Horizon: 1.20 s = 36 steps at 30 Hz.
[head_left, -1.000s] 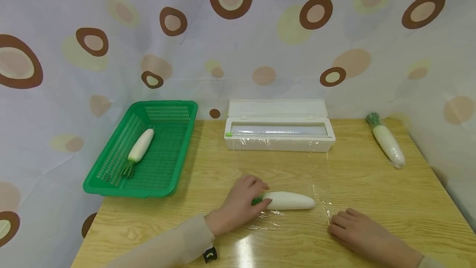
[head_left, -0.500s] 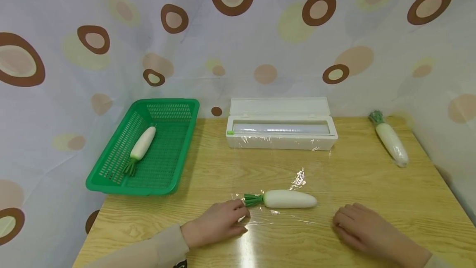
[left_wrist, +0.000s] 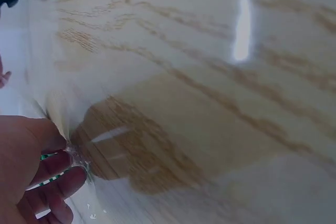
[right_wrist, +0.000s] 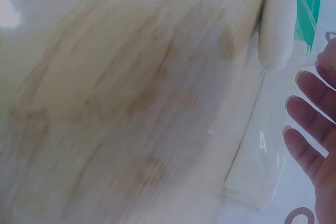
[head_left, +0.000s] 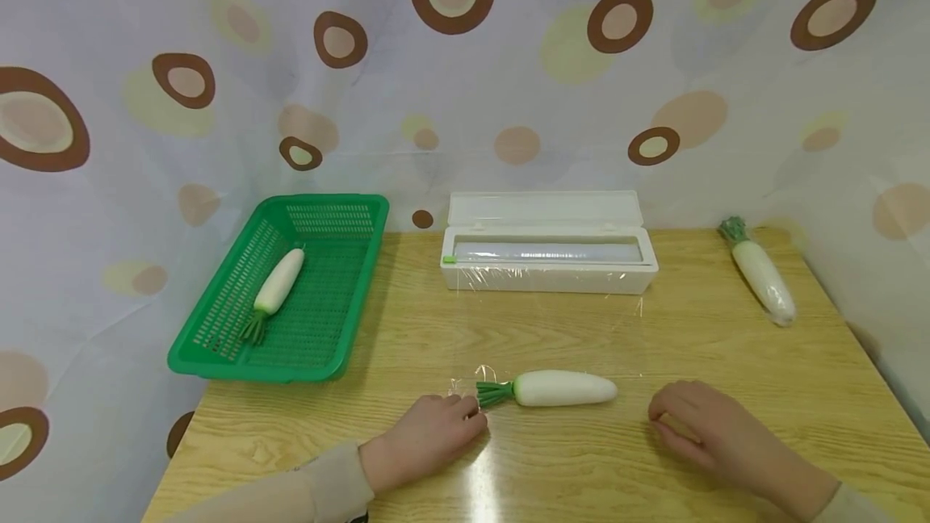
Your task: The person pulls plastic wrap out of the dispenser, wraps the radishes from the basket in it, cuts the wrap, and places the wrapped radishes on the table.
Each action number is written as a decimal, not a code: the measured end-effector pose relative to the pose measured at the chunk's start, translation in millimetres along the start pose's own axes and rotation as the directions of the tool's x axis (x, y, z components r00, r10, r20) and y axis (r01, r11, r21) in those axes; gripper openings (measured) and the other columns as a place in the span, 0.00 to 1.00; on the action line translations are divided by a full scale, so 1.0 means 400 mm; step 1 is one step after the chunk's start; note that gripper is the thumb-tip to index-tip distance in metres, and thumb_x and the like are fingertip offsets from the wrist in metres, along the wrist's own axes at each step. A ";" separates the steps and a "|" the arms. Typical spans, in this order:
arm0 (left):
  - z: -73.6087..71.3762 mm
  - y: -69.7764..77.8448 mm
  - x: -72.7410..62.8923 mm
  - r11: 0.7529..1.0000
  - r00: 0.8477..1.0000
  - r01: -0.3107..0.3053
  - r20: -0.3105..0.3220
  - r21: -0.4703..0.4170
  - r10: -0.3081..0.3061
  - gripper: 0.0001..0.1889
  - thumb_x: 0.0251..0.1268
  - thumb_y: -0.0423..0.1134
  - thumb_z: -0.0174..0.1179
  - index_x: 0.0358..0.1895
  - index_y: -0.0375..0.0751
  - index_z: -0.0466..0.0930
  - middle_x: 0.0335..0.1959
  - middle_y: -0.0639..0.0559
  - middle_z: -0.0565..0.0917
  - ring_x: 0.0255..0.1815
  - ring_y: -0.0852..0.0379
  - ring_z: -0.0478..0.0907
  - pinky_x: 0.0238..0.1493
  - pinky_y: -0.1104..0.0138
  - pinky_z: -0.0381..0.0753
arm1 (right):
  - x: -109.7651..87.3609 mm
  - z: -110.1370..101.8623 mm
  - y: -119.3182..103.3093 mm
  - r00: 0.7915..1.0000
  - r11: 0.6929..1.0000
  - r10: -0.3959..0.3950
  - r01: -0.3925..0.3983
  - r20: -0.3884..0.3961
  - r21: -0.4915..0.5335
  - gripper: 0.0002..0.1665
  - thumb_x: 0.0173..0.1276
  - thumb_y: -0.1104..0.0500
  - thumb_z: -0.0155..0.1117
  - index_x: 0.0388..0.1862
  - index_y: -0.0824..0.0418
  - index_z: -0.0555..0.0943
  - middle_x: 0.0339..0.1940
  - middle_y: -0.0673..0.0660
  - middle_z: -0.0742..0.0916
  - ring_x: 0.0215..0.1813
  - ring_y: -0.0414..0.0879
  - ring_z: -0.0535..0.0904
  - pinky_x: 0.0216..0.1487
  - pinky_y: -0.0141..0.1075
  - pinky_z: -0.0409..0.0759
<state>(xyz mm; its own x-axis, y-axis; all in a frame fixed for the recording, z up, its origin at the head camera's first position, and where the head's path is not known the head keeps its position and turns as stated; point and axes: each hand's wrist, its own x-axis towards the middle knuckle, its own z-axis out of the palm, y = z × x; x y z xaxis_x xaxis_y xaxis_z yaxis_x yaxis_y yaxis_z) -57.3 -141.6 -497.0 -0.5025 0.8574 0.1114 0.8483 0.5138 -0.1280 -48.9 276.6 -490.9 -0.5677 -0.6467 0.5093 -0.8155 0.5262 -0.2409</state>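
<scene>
A white radish with green leaf stalks (head_left: 565, 388) lies across the table, amid a sheet of clear cling film (head_left: 552, 329) that runs forward from a white dispenser box (head_left: 548, 278). My left hand (head_left: 434, 434), just left of the stalks, pinches the film's near left corner; the bunched film (left_wrist: 79, 158) shows between thumb and fingers in the left wrist view. Beyond the radish's tip, my right hand (head_left: 715, 434) pinches the film's right side between thumb and forefinger, its other fingers (right_wrist: 310, 116) loosely extended. The film's edges are hard to see.
A green basket (head_left: 349, 329) at left holds another radish (head_left: 279, 281). At the far right lies a radish wrapped in film (head_left: 763, 281). The dispenser's lid (head_left: 545, 208) stands up at the back, against a spotted curtain (head_left: 516, 87).
My left hand has left the radish's stalk end and moved left and nearer to the film's corner. The right hand has shifted slightly up. The radish's stalks are now uncovered.
</scene>
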 end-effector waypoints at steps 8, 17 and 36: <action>-0.013 -0.011 -0.003 0.999 0.995 0.039 -0.092 -0.029 -0.042 0.06 0.70 0.42 0.68 0.40 0.49 0.80 0.33 0.59 0.81 0.29 0.62 0.78 0.21 0.73 0.71 | 0.006 -0.003 0.000 1.000 1.000 0.019 -0.019 0.005 -0.008 0.21 0.85 0.41 0.46 0.40 0.49 0.81 0.41 0.37 0.82 0.40 0.35 0.79 0.44 0.26 0.76; -0.016 -0.048 0.020 0.989 0.966 0.084 -0.232 -0.121 -0.110 0.09 0.62 0.33 0.70 0.43 0.45 0.81 0.32 0.57 0.80 0.27 0.60 0.77 0.21 0.73 0.73 | 0.009 0.008 0.021 0.993 0.993 0.111 -0.110 0.045 -0.040 0.07 0.80 0.49 0.63 0.42 0.50 0.80 0.43 0.39 0.82 0.42 0.36 0.80 0.47 0.24 0.76; -0.011 -0.106 0.061 0.894 0.940 0.263 -0.111 -0.363 -0.321 0.07 0.74 0.34 0.62 0.50 0.44 0.84 0.30 0.57 0.81 0.26 0.65 0.71 0.22 0.74 0.70 | 0.072 0.017 0.075 0.985 0.987 0.148 -0.143 0.083 -0.069 0.20 0.55 0.70 0.77 0.40 0.52 0.81 0.39 0.41 0.83 0.40 0.36 0.80 0.39 0.36 0.83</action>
<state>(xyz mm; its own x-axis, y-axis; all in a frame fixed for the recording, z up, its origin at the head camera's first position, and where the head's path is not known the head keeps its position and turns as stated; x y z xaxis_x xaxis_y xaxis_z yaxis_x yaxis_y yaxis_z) -104.7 -142.6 -484.7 -0.7267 0.6379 0.2551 0.6870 0.6737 0.2725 -90.4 270.0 -489.3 -0.6897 -0.6051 0.3977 -0.7164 0.6499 -0.2536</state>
